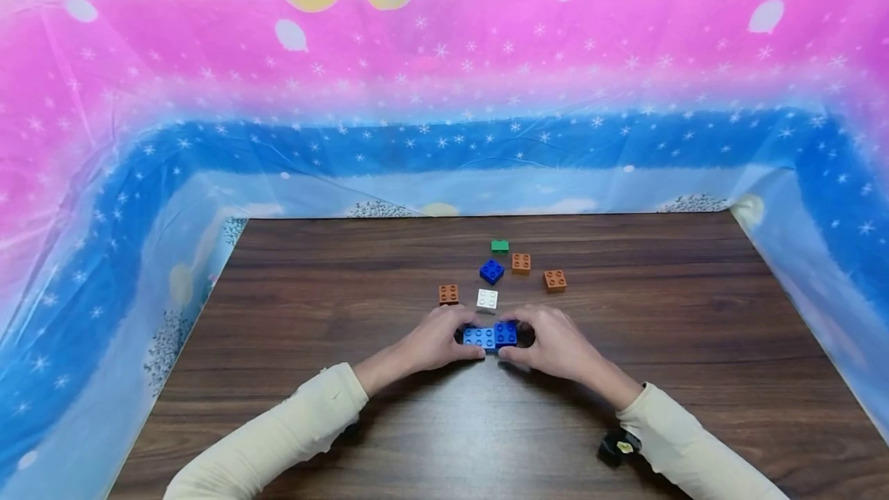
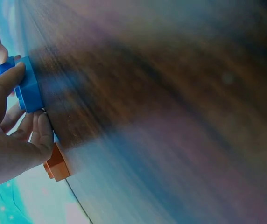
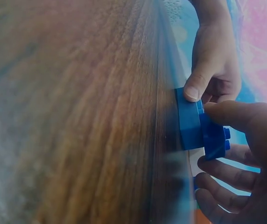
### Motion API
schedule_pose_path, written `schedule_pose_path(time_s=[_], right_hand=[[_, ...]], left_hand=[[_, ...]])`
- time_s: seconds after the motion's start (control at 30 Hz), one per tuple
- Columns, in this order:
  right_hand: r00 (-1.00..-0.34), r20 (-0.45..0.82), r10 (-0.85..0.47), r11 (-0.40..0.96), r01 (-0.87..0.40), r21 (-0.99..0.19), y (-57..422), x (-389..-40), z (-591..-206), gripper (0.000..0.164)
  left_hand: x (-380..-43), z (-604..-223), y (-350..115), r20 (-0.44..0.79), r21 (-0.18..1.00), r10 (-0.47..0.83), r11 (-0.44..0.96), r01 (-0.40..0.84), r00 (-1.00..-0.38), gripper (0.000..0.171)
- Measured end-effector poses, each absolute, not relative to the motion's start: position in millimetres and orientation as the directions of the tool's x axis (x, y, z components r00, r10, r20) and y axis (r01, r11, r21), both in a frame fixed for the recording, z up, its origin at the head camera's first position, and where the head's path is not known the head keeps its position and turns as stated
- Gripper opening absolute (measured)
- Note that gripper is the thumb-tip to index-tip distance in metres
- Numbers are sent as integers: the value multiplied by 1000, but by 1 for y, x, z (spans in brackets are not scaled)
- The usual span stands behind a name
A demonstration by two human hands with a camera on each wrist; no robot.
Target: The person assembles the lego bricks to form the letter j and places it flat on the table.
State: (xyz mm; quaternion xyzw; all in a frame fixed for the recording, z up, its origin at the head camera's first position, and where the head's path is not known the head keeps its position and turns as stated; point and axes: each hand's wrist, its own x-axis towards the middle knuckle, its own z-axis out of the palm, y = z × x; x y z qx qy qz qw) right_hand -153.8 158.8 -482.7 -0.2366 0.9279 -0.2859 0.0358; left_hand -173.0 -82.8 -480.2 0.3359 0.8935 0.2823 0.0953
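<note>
A light blue toy building brick point(image 1: 478, 338) lies low over the wooden table, with a dark blue brick point(image 1: 505, 332) on top of its right end. My left hand point(image 1: 436, 339) grips the light blue brick, thumb on the near side and fingers behind. From the other side, my right hand point(image 1: 558, 342) pinches the dark blue brick between thumb and fingers. In the right wrist view the dark blue brick point(image 3: 214, 137) sits against the studded face of the light blue one point(image 3: 188, 122). The left wrist view has the left thumb across the bricks.
Just beyond the hands are a white brick point(image 1: 488, 298) and an orange brick point(image 1: 448, 294). Farther back lie another dark blue brick point(image 1: 491, 271), a green brick point(image 1: 500, 245) and two more orange bricks point(image 1: 521, 263). A black object point(image 1: 614, 447) is by the right sleeve.
</note>
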Motion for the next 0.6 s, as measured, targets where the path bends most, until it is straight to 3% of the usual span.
schedule_pose_path(time_s=[0.6], right_hand=[[-877, 22, -480, 744, -420, -519, 151, -162, -486, 54]], left_hand=[[-174, -480, -85, 31, 570, 681, 589, 573, -731, 37]])
